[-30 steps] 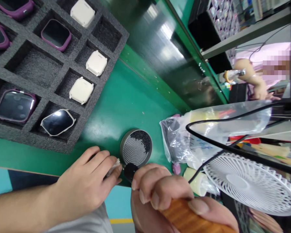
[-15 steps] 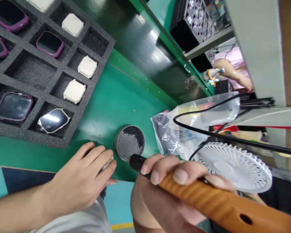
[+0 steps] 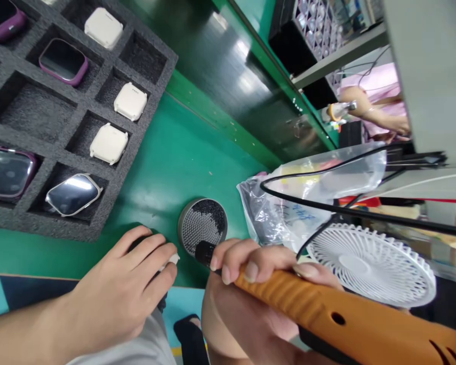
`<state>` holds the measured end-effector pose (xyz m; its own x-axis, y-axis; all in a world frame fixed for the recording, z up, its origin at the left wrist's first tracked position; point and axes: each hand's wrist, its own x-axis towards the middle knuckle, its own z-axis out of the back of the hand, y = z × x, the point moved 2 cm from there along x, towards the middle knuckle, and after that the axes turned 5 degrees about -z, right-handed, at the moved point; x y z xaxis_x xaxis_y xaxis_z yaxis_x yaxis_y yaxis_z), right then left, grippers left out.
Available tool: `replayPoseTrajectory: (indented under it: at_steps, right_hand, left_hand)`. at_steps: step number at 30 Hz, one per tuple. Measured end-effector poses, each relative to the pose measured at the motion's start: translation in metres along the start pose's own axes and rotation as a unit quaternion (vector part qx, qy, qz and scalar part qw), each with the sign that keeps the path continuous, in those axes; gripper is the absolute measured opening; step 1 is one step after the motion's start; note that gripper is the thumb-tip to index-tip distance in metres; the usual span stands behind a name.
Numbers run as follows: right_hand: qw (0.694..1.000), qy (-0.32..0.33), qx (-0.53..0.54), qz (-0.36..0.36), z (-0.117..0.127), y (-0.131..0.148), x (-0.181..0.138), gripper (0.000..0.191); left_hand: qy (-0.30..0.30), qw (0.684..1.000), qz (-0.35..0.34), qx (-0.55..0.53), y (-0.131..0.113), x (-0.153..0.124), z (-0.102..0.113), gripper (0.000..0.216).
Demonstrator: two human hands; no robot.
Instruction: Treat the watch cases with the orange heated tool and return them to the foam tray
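The left hand [image 3: 117,284] curls nearly closed around a small white piece [image 3: 171,260], while the right hand [image 3: 247,299] grips an orange-handled tool [image 3: 327,314] firmly, its black tip [image 3: 205,253] just beside the piece.

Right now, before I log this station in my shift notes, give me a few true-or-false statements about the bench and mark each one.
The right hand holds an orange electric screwdriver. True.
The left hand is empty. False: it holds a small white piece.
Every compartment of the black foam tray holds a watch part. False: several compartments are empty.
A round metal dish stands on the green bench mat. True.
The white fan sits left of the foam tray. False: the white fan is right of the dish.
A co-worker in a pink top shows at upper right. True.
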<state>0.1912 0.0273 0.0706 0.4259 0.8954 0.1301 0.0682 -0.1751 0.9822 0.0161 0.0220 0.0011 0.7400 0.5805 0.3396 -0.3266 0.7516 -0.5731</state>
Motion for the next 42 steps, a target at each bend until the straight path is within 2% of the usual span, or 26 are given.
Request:
replayPoseTrajectory:
  at_steps: [4, 8, 12, 14, 20, 23, 26, 28, 29, 32, 34, 36, 39, 42]
  right_hand:
    - [1.0, -0.016, -0.027, 0.0, -0.002, 0.0, -0.001, 0.043]
    - [0.993, -0.024, -0.019, 0.11, -0.001, 0.002, 0.0, 0.024]
    - [0.992, 0.079, -0.001, 0.103, 0.003, 0.0, -0.004, 0.029]
    - [0.99, 0.1, 0.012, 0.103, 0.005, -0.002, -0.008, 0.031]
    - [0.996, 0.043, -0.027, 0.077, 0.007, -0.008, -0.017, 0.031]
    - [0.994, 0.055, -0.041, 0.079, 0.004, -0.011, -0.02, 0.039]
    - [0.994, 0.064, -0.047, 0.08, 0.003, -0.012, -0.021, 0.032]
    - [0.991, 0.093, -0.052, 0.079, 0.006, -0.009, -0.018, 0.029]
    - [0.988, 0.128, -0.06, 0.066, 0.008, -0.006, -0.014, 0.028]
    - [0.96, 0.265, -0.087, -0.033, 0.016, 0.001, -0.001, 0.027]
    - [0.94, 0.316, -0.094, -0.09, 0.023, 0.004, 0.006, 0.037]
    - [0.942, 0.311, -0.088, -0.09, 0.029, 0.005, 0.01, 0.041]
    - [0.965, 0.235, -0.102, -0.048, 0.03, 0.002, 0.01, 0.03]
    - [0.977, 0.174, -0.117, -0.031, 0.024, 0.0, 0.006, 0.033]
  left_hand:
    - [-0.023, 1.0, 0.004, 0.012, 0.001, -0.001, -0.001, 0.029]
    - [-0.025, 0.999, -0.002, 0.032, -0.001, 0.0, -0.003, 0.029]
    - [-0.02, 0.999, 0.005, 0.039, -0.002, 0.001, -0.003, 0.026]
    - [-0.024, 0.999, 0.006, 0.035, -0.002, 0.002, -0.004, 0.027]
    - [-0.035, 0.999, 0.005, 0.034, -0.001, 0.002, -0.005, 0.029]
    - [-0.034, 0.999, 0.008, 0.028, -0.001, 0.003, -0.005, 0.029]
    - [-0.037, 0.999, 0.01, 0.024, -0.001, 0.004, -0.004, 0.029]
    - [-0.04, 0.999, 0.013, 0.021, 0.0, 0.005, -0.003, 0.029]
    - [-0.04, 0.999, 0.015, 0.019, 0.0, 0.006, -0.003, 0.028]
    - [-0.038, 0.999, 0.018, 0.017, 0.0, 0.006, -0.004, 0.028]
    - [-0.035, 0.999, 0.018, 0.015, 0.0, 0.004, -0.005, 0.027]
    - [-0.032, 0.999, 0.019, 0.013, 0.0, 0.003, -0.005, 0.028]
    - [-0.027, 0.999, 0.025, 0.012, 0.0, 0.003, -0.006, 0.026]
    - [-0.034, 0.999, 0.031, 0.015, 0.0, 0.005, -0.005, 0.02]
